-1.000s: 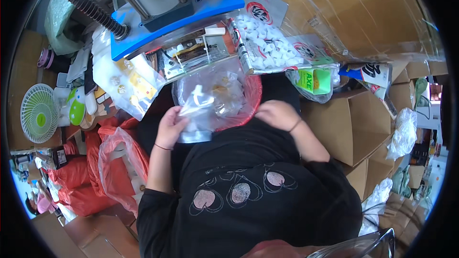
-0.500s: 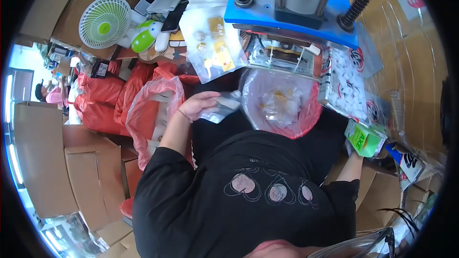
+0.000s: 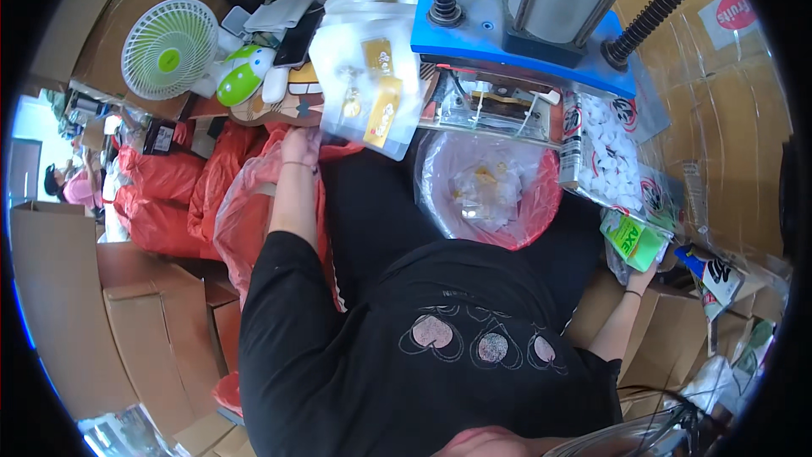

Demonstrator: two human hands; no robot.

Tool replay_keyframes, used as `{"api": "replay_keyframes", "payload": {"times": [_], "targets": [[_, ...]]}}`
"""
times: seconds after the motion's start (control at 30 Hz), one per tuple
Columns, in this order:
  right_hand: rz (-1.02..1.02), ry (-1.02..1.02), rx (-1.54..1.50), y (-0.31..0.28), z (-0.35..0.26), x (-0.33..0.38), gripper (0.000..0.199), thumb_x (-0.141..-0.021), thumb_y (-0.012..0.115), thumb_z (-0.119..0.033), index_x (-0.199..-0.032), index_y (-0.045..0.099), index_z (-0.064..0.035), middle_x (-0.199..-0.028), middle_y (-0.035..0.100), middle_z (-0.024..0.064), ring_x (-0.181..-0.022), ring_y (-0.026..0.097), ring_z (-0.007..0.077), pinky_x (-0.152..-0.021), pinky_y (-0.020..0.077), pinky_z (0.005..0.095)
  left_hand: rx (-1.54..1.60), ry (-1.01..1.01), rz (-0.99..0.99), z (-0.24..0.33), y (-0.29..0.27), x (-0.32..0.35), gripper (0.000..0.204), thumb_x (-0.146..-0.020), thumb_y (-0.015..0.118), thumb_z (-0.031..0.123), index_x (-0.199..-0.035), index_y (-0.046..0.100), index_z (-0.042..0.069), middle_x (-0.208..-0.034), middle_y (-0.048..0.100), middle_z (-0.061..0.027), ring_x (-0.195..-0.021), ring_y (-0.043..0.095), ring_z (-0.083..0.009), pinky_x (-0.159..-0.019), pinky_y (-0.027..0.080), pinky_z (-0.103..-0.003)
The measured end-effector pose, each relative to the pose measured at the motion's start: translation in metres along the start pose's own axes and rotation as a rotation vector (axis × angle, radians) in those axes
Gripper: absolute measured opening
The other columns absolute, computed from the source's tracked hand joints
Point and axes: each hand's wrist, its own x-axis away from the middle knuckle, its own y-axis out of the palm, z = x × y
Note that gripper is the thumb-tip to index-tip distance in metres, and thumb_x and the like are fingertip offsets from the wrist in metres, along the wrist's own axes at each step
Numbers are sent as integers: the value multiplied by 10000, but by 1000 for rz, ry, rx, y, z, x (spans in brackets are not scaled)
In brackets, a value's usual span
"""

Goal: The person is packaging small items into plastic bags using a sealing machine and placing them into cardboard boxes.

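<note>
Here the left hand (image 3: 298,145) is raised to the lower edge of a stack of clear plastic pouches (image 3: 372,93), glossy and flat, each with a small yellow card inside; the fingers lie against the stack's corner, but whether they pinch it I cannot tell. The stack rests on the bench (image 3: 254,110) just left of a blue metal press (image 3: 524,34) with black coiled springs and a grey cylinder. The right hand (image 3: 647,275) reaches out low to the right, beside a green packet (image 3: 630,237); its fingers are mostly hidden, so their state cannot be told.

Below the press hangs a thin red plastic bag (image 3: 495,190), its mouth round and open, crinkled clear packets lying inside. A second red bag (image 3: 245,203), translucent and wrinkled, sits by the left forearm. Right of the press lies a flat clear pack of white round pieces (image 3: 605,161) with red and black labels. On the bench to the left stand a small white and green fan (image 3: 169,46) and a rounded green and white gadget (image 3: 241,76). Brown cardboard boxes (image 3: 152,322) fill the left side.

Half a second ago the left hand held a clear packet near the red bag at the lap; now it is up at the pouch stack, and the right hand has stayed out at the right by the green packet.
</note>
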Motion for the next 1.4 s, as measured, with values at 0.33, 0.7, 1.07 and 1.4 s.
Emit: {"api": "replay_keyframes", "payload": {"times": [0.33,0.7,1.07,1.4], "targets": [[-790,333,-277,-145,-235,96,208,-915,670,-165,-1000,695,23,-957,700,60,-887,637,150,-779,488,320,-1323,565,-48,-36,14,39,460,-939,561,279,-1313,560,10,-1294,587,-271,-1212,525,-457,-1028,422,-498],[-883,-393,774,297,-250,76,257,-928,497,-207,-978,723,-97,-980,712,136,-940,692,337,-777,552,460,-2331,388,-995,-97,145,170,515,-887,577,552,-1184,734,161,-1273,656,-80,-1353,481,-291,-1179,204,-608],[-1640,-561,396,289,-265,88,295,-973,598,-303,-1048,714,-43,-996,738,123,-899,702,319,-804,553,400,-1433,702,-1084,-90,117,214,732,-696,834,202,-1365,538,161,-1296,572,-122,-1220,559,-320,-1031,429,-477],[-548,203,825,423,-69,57,554,-848,724,-368,-1280,600,-44,-1294,637,211,-1217,611,355,-1044,486,427,-1660,569,-1240,-148,123,187,388,-779,754,244,-1155,689,179,-1133,659,-21,-1099,623,-215,-938,417,-466]]}}
